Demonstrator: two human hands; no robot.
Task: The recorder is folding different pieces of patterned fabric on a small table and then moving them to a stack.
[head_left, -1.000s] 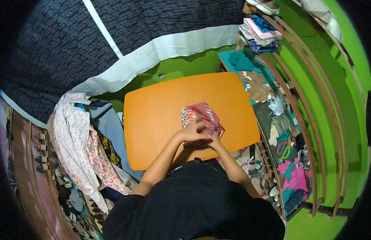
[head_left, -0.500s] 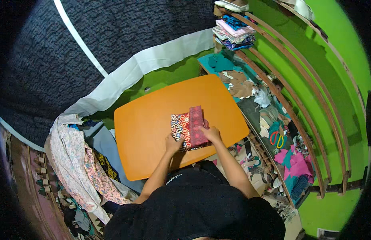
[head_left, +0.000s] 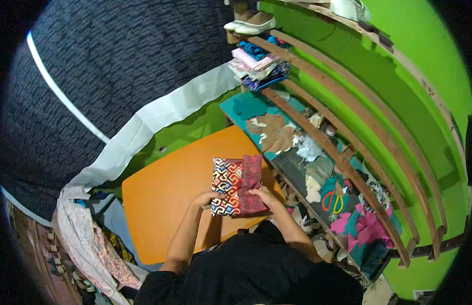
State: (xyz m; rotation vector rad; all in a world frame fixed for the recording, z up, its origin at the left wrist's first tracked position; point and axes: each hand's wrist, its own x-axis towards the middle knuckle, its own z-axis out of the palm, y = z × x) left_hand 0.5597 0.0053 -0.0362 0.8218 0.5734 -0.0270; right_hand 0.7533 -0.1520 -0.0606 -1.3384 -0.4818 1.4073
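Note:
Between my two hands is a folded patterned cloth (head_left: 227, 185), its left part covered in a geometric print of white, black, red and orange, its right part a dark red band. My left hand (head_left: 207, 199) grips its lower left edge, thumb on top. On the opposite side, my right hand (head_left: 261, 197) pinches the red band, thumb on top and fingers underneath. The cloth appears held up over the near part of the orange table (head_left: 164, 198). The fingers under the cloth are hidden.
To the right, a low bench holds fabric scraps (head_left: 271, 133), red-and-yellow-handled scissors (head_left: 332, 202) and pink pieces (head_left: 367, 226). Wooden rails (head_left: 337, 157) run along the green wall, with a folded cloth stack (head_left: 259, 63) at their far end. Draped garments (head_left: 83, 239) hang at the left.
My view has turned toward the right, so the table sits lower and further left. The cloth appears larger and raised toward me, still in both hands.

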